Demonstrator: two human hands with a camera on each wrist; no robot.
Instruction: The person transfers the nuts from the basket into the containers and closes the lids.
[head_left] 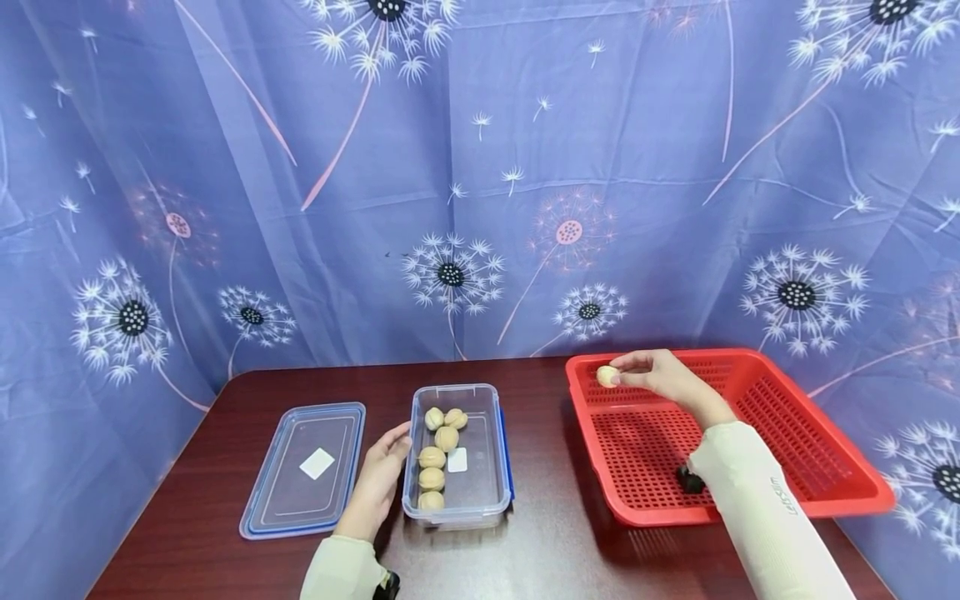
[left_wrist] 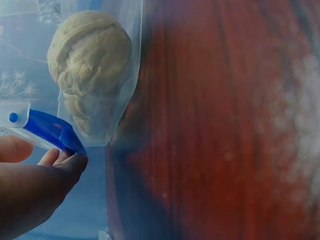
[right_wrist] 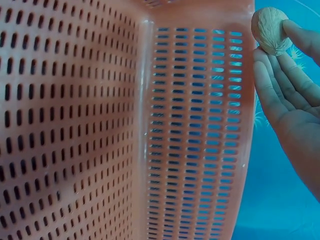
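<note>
Red slotted basket (head_left: pixel 810 442), beige walnuts (head_left: pixel 432 457), clear blue-clipped box (head_left: pixel 487 492), purple dandelion-print cloth (head_left: pixel 480 167), dark red-brown table (head_left: pixel 547 550)

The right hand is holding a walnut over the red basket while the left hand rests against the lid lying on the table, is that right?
Not quite. The head view shows the left hand against the clear box of walnuts, not the lid. The right hand does hold a walnut over the red basket.

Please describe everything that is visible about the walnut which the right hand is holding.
The pale beige walnut with a wrinkled shell looks whole and uncracked. The right hand pinches it at the fingertips, off any surface, above the far left corner of the red perforated plastic basket. Only the fingers touch it; it is clear of the basket's wall. In the right wrist view a seam runs along its rounded shell.
</note>
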